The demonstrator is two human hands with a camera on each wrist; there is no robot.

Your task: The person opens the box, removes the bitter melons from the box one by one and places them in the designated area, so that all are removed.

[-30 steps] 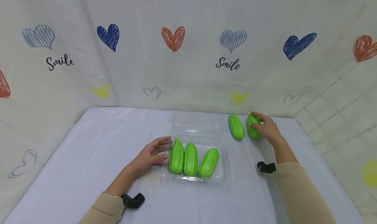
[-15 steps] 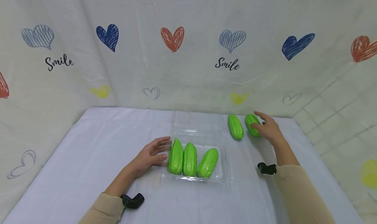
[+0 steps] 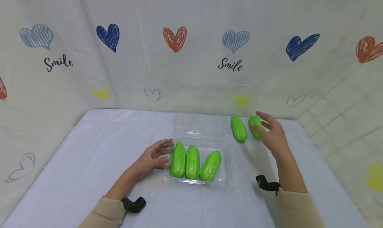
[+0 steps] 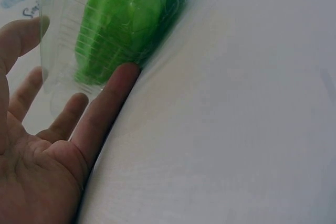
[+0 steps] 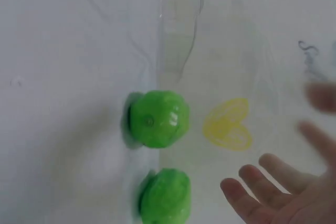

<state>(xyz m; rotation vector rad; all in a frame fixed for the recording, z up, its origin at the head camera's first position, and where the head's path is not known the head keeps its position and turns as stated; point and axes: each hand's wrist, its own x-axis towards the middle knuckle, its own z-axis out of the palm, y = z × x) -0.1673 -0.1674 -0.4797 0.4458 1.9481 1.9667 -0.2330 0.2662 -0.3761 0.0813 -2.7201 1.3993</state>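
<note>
In the head view, a clear plastic clamshell box [image 3: 229, 164] lies unfolded, holding three glossy green, ribbed, oblong fruits that look like small papayas: the left one [image 3: 178, 159], the middle one [image 3: 192, 162] and the right one [image 3: 210, 165], which leans. My left hand [image 3: 149, 158] rests at the box's left side, fingers spread and fingertips right at its wall [image 4: 63, 35]. Two more such fruits lie right of the lid, an inner one [image 3: 239, 129] and an outer one [image 3: 254, 125]. Above the outer one my right hand [image 3: 274, 134] hovers, fingers spread, holding nothing.
The box's transparent lid [image 3: 199, 124] lies back toward the rear edge of the white-covered table [image 3: 119, 131]. Behind the table hangs a pale sheet [image 3: 197, 78] printed with hearts and "Smile". A black wrist camera [image 3: 267, 184] sits on the right forearm.
My right hand has let go of the outer green fruit and drawn back toward me, leaving it lying on the table slightly nearer the other one. My left hand stays at the box.
</note>
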